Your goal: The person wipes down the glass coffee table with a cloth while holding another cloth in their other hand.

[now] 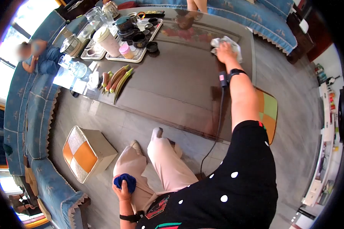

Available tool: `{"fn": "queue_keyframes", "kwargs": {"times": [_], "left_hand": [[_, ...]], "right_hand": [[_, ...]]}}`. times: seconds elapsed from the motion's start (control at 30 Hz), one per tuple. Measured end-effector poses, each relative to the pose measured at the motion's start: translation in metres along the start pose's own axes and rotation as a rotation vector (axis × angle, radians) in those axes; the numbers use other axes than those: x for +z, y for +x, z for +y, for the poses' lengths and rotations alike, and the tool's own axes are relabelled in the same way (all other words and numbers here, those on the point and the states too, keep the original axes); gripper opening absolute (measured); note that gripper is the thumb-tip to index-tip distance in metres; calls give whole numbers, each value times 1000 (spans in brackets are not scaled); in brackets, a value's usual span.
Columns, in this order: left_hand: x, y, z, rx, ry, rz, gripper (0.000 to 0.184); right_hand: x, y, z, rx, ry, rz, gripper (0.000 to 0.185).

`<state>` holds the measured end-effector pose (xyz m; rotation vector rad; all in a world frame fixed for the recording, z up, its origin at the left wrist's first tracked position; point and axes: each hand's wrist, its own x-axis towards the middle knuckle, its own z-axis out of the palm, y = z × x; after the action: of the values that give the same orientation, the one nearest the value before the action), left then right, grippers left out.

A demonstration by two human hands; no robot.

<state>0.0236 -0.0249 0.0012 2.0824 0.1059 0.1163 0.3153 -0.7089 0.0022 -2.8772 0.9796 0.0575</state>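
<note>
My right hand (226, 52) presses a crumpled white-grey cloth (235, 45) onto the dark glossy table (172, 87), close to its far right corner. The arm is stretched out, with a black strap and a cable at the wrist. Low in the view, my left hand (123, 191) is closed around a bunched dark blue cloth (125, 182) beside my leg. Part of the left fingers is hidden by that cloth.
On the table's left stand trays (132, 58) with a teapot (125, 24), dark cups and a white canister (106, 41). Okra-like pods (116, 80) lie near the edge. A checkered stool (88, 152) stands on the floor. Another person (42, 57) sits on the blue sofa.
</note>
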Motion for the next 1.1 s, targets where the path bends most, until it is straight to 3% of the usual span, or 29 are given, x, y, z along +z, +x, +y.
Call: {"fn": "queue_keyframes", "kwargs": {"times": [0.17,0.33,0.47,0.63,0.83,1.0,1.1], "left_hand": [[3,-2,4,-5,-53,-22,40],[4,-1,2,-5,-105,-94,34],[9,-3,6,81,-64,-8,36],[5,-4,-2,60,-143,-38,30],[-1,-4,-5,83,-86,-52,32],[0,0,-9,58,-90,-60,32],[3,2,-14,77,-89,-66,32]], "right_hand": [[27,6,118,116,5,120,51],[26,-57,151,61,10,254,44],[41,-103,168,-96,5,384,41],[43,-192,150,-114,14,353,44],[12,-300,101,-248,35,90,52],[7,-331,60,-547,140,72,52],[11,-305,53,-558,161,25,52]]}}
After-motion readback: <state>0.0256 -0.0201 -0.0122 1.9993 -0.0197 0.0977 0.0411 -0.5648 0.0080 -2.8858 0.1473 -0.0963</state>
